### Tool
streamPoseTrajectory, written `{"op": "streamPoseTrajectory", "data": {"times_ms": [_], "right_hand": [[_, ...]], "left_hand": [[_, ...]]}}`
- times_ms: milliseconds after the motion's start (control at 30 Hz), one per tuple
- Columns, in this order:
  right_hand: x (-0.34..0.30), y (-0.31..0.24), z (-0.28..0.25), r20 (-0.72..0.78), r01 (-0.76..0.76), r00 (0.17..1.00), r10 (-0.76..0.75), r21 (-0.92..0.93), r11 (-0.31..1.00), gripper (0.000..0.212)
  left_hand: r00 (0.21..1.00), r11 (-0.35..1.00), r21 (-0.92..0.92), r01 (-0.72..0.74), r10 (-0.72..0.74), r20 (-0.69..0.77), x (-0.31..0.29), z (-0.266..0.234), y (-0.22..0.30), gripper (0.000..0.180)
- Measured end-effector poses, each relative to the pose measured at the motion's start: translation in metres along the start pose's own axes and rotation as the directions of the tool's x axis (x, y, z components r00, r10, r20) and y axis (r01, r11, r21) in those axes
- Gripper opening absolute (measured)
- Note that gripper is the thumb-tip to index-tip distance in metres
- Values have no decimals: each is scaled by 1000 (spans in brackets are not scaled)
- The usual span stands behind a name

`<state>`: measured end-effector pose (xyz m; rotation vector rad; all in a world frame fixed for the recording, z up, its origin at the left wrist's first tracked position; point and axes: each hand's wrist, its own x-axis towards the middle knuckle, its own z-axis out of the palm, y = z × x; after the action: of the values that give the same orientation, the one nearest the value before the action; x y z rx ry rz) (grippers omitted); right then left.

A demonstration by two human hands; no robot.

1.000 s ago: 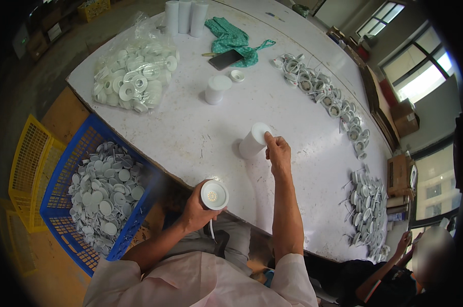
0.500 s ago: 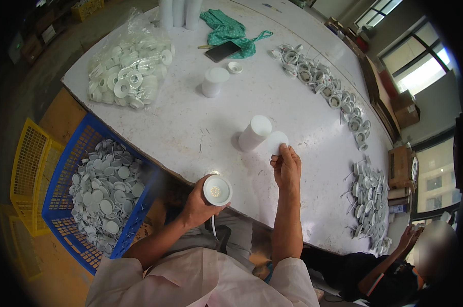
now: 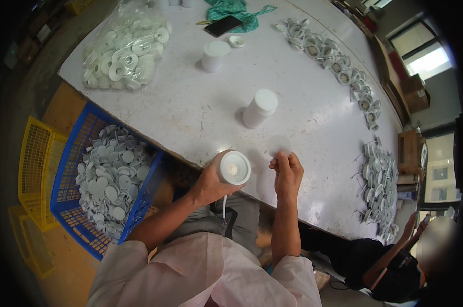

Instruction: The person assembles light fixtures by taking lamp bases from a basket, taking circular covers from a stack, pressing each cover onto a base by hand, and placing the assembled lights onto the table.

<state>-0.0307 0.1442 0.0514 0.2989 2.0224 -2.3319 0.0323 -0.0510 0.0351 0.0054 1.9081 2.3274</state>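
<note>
My left hand point(image 3: 209, 182) is wrapped round a round white LED downlight point(image 3: 235, 168), its open face turned up and a white cable hanging below. In my right hand point(image 3: 288, 176), thumb and fingers pinch the edge of a thin, see-through white disc point(image 3: 278, 145). The disc is off the light, a little to its right and farther away. Beyond both hands stands a tall stack of white discs point(image 3: 259, 110) on the table. Farther back is a shorter white stack point(image 3: 214, 57), with a small white ring-shaped housing point(image 3: 236, 41) beside it.
A clear bag of white rings point(image 3: 124, 56) lies at the table's far left. A blue basket point(image 3: 62, 189) full of white round lights stands left of me. Rows of lights point(image 3: 339, 66) line the right side. A phone point(image 3: 222, 26) lies by green cloth point(image 3: 241, 7). Another person point(image 3: 385, 266) sits right.
My right hand and the disc have drawn away from the tall stack, toward me. My left hand has brought the downlight closer to the disc. The whole view has shifted slightly.
</note>
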Motion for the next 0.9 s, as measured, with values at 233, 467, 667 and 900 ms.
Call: {"op": "streamPoseTrajectory", "data": {"times_ms": [233,467,667,900], "right_hand": [[-37,9,9,466,729,663,-586,-580,363,41],[-45,20,12,596,802,574,-562,-547,239,57],[-46,17,16,679,836,507,-531,-537,112,63],[-49,16,19,683,840,510,-523,-527,132,67]], "left_hand": [[996,980,-188,67,-54,76,6,0,2,72],[977,953,-296,70,-5,215,6,-1,-1,73],[992,970,-210,122,-110,66,4,5,4,52],[985,961,-214,173,-171,27,2,6,5,53]]}}
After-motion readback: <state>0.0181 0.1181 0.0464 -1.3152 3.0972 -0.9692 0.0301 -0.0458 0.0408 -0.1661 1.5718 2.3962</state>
